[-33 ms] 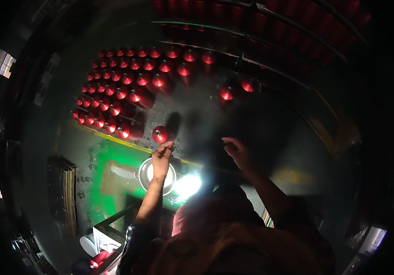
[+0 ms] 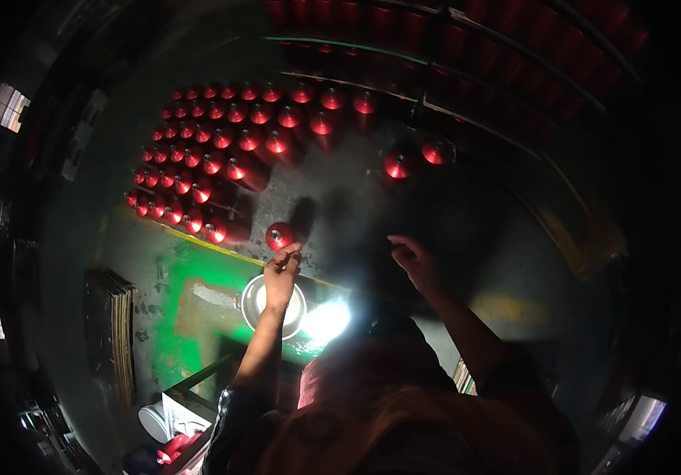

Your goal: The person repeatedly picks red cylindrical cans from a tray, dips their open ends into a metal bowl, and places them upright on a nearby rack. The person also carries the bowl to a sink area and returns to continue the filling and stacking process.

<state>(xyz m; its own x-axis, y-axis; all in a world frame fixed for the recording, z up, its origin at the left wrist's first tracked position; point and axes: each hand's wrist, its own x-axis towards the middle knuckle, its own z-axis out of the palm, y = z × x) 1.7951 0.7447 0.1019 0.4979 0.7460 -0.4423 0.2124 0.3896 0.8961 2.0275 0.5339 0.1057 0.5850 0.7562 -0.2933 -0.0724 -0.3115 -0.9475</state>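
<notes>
My left hand (image 2: 282, 271) hovers above the far side of a round pale metal pot (image 2: 297, 320). Its fingers are bent together toward the thumb, and whatever may be between them is too small to make out. Just past the fingertips stands a lone red cylinder (image 2: 279, 235) with a rounded top and a small metal neck. To the right, my right hand (image 2: 413, 263) is held in the air over the dark floor, with one finger stretched out and the others loosely bent. Nothing shows in it.
Rows of similar red cylinders (image 2: 211, 163) stand at the far left, and two more (image 2: 395, 166) at the far right. Racks (image 2: 467, 107) holding red items run along the back. Stacked flat boards (image 2: 121, 336) and a white bucket (image 2: 153, 423) are at the left.
</notes>
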